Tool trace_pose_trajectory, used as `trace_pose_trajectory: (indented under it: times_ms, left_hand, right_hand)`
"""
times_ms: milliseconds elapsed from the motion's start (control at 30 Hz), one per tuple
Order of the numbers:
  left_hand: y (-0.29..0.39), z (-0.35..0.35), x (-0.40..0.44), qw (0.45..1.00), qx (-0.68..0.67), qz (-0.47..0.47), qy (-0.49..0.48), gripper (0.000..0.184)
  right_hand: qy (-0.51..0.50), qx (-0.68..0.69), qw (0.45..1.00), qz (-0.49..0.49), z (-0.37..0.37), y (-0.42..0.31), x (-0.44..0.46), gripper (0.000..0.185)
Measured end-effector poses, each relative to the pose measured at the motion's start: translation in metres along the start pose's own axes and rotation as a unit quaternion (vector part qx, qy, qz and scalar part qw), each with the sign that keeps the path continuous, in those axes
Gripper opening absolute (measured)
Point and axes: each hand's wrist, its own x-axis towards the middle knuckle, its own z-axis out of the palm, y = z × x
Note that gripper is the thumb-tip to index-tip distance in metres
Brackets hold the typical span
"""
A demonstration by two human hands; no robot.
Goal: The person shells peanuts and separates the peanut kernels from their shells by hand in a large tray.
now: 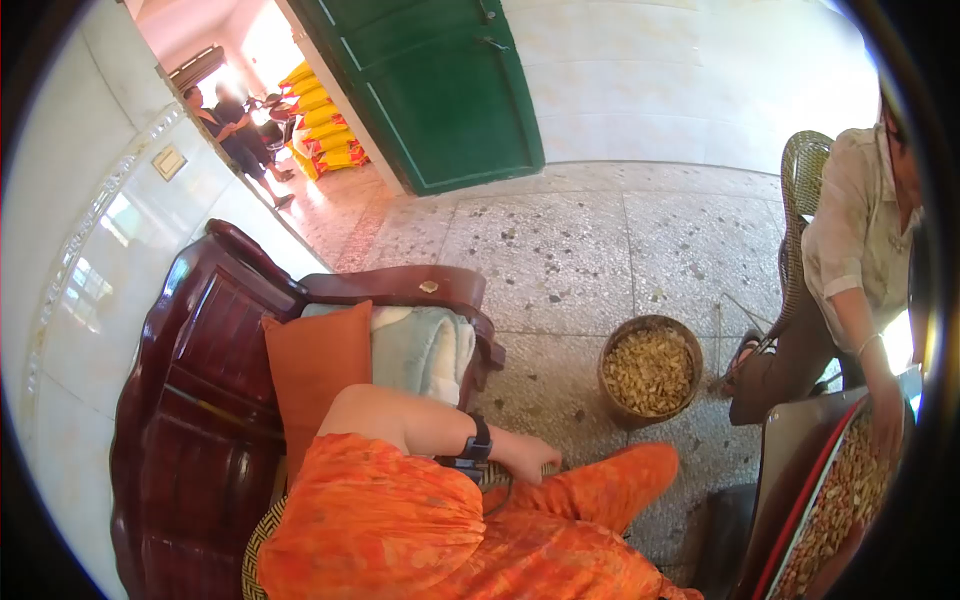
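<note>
My left hand [528, 459], with a dark band on its wrist, lies beside my orange-clothed thigh. Its fingers curl over the end of a woven armrest [492, 476]. My right hand does not show. On the floor past my knee stands a round bucket [652, 418] full of pale, shell-like pieces. A red-rimmed tray [812, 490] at the lower right holds many nuts. A co-worker's hand [884, 425] reaches into it, and another partly seen hand, whose owner I cannot tell, is at its lower edge.
The co-worker [850, 230] sits in a wicker chair [796, 215]. A dark wooden bench [205, 400] bears an orange cushion [320, 370] and a folded blanket [415, 350]. Beyond the green door [430, 90] are two people and stacked yellow sacks [322, 125].
</note>
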Motion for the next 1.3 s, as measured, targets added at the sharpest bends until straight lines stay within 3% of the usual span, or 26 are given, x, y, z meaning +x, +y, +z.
trace_pose_trajectory:
  times_ms: [600, 867, 900, 933, 1033, 1167, 1233, 1300]
  left_hand:
    - [0.004, -0.001, 0.004, 1.000, -0.004, -0.017, -0.005, 0.053]
    - [0.002, 0.004, 0.007, 0.999, -0.001, -0.030, -0.013, 0.054]
    - [0.001, 0.005, 0.008, 1.000, 0.006, -0.027, -0.006, 0.053]
    - [0.000, 0.005, 0.009, 1.000, 0.015, -0.023, -0.001, 0.053]
    - [0.009, -0.003, 0.001, 0.999, 0.007, -0.027, -0.024, 0.052]
    - [0.001, -0.001, 0.006, 0.999, 0.003, -0.017, -0.030, 0.052]
    - [0.003, -0.003, 0.005, 0.999, 0.005, -0.012, -0.037, 0.052]
    - [0.004, -0.006, 0.005, 0.999, -0.003, -0.020, -0.040, 0.052]
  right_hand:
    - [-0.089, -0.103, 0.991, -0.008, -0.004, 0.006, 0.009, 0.040]
    - [-0.097, -0.184, 0.973, -0.102, -0.002, -0.001, 0.004, 0.042]
    - [-0.110, 0.017, 0.994, 0.002, -0.003, -0.031, 0.008, 0.038]
    - [-0.116, 0.217, 0.963, 0.106, -0.004, -0.049, 0.011, 0.035]
    - [-0.176, 0.310, 0.926, 0.127, -0.005, -0.049, 0.014, 0.031]
    - [-0.181, 0.264, 0.941, 0.113, -0.008, -0.063, 0.006, 0.028]
    - [-0.202, 0.166, 0.965, 0.023, -0.010, -0.058, 0.007, 0.030]
    - [-0.208, 0.159, 0.965, -0.007, -0.006, -0.042, 0.009, 0.031]
